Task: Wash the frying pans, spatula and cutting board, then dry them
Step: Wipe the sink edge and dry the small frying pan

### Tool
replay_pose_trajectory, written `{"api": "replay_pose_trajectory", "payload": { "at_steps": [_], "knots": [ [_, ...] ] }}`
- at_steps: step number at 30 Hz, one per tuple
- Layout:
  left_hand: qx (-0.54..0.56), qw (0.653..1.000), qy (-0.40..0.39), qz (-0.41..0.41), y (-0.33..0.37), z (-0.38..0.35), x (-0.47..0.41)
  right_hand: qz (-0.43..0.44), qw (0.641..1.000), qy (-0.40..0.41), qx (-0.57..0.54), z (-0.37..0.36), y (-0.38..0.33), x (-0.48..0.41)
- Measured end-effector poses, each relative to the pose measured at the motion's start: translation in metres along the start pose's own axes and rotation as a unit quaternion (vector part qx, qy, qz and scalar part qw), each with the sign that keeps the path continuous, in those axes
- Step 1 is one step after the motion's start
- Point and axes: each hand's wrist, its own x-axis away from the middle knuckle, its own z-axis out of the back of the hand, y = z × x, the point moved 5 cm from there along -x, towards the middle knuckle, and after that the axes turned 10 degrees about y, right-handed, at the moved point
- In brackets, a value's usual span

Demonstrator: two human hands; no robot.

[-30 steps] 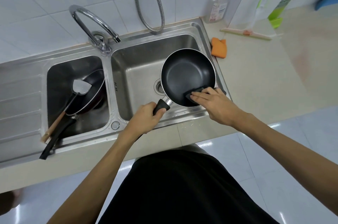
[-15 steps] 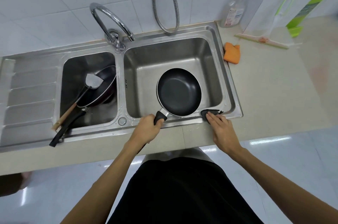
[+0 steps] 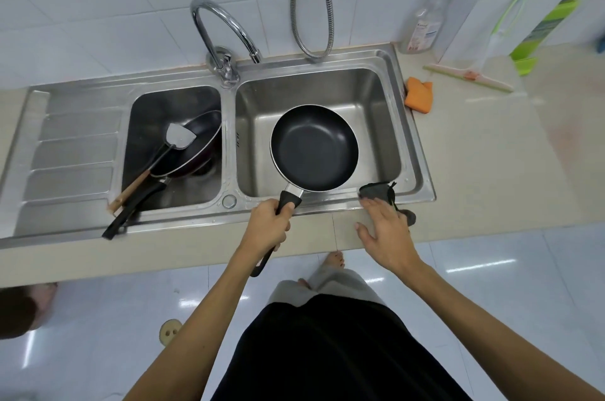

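A black frying pan (image 3: 314,148) sits level in the right basin of the steel sink (image 3: 422,152). My left hand (image 3: 266,227) grips its black handle at the sink's front rim. A dark grey scrubbing cloth (image 3: 376,190) lies on the front right corner of the rim. My right hand (image 3: 386,230) hovers just in front of it, fingers spread, holding nothing. In the left basin a second dark pan (image 3: 193,145) leans with a metal spatula (image 3: 178,138) with a wooden handle resting on it. No cutting board is in view.
A curved tap (image 3: 222,30) stands between the basins and a shower hose (image 3: 311,7) hangs on the tiled wall. On the counter to the right lie an orange cloth (image 3: 419,94), a soap bottle (image 3: 424,29) and a squeegee (image 3: 468,76). A drainboard (image 3: 72,152) lies left.
My right hand wiped inside the raised pan with the cloth, then laid the cloth on the sink rim and let go. My left hand lowered the pan into the basin.
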Motion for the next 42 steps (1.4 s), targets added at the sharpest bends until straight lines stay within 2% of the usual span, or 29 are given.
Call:
{"api": "replay_pose_trajectory", "payload": {
  "at_steps": [2, 5, 8, 11, 16, 19, 22, 24, 29, 32, 35, 37, 42],
  "knots": [
    [0.067, 0.998, 0.002, 0.009, 0.004, -0.005, 0.01, -0.044, 0.993, -0.012, -0.108, 0.009, -0.022, 0.005],
    [0.173, 0.985, 0.0, 0.011, 0.015, -0.021, 0.025, -0.13, 0.964, -0.021, -0.231, 0.026, -0.056, 0.016],
    [0.258, 0.966, -0.019, 0.006, 0.035, -0.043, 0.039, -0.223, 0.924, -0.024, -0.31, 0.039, -0.073, 0.028],
    [0.317, 0.946, -0.074, 0.017, 0.059, -0.072, 0.052, -0.271, 0.892, -0.008, -0.362, 0.056, -0.068, 0.035],
    [0.297, 0.939, -0.171, -0.014, 0.093, -0.127, 0.068, -0.306, 0.841, -0.009, -0.447, 0.1, -0.033, 0.039],
    [0.262, 0.943, -0.201, -0.034, 0.112, -0.172, 0.087, -0.338, 0.825, -0.011, -0.454, 0.128, 0.003, 0.043],
    [0.256, 0.939, -0.226, -0.038, 0.131, -0.228, 0.111, -0.382, 0.795, 0.022, -0.471, 0.156, 0.044, 0.051],
    [0.25, 0.938, -0.235, -0.048, 0.144, -0.271, 0.125, -0.393, 0.804, 0.057, -0.443, 0.175, 0.076, 0.056],
    [0.155, 0.958, -0.215, -0.113, 0.183, -0.375, 0.15, -0.394, 0.817, 0.137, -0.399, 0.227, 0.175, 0.064],
    [0.089, 0.961, -0.206, -0.163, 0.201, -0.422, 0.152, -0.41, 0.82, 0.149, -0.371, 0.256, 0.24, 0.066],
    [-0.014, 0.965, -0.15, -0.213, 0.21, -0.452, 0.127, -0.416, 0.827, 0.156, -0.344, 0.279, 0.298, 0.06],
    [-0.116, 0.954, -0.109, -0.256, 0.211, -0.465, 0.101, -0.424, 0.83, 0.159, -0.327, 0.29, 0.332, 0.053],
    [-0.324, 0.887, -0.071, -0.32, 0.215, -0.491, 0.045, -0.451, 0.829, 0.151, -0.293, 0.298, 0.403, 0.032]
  ]
}}
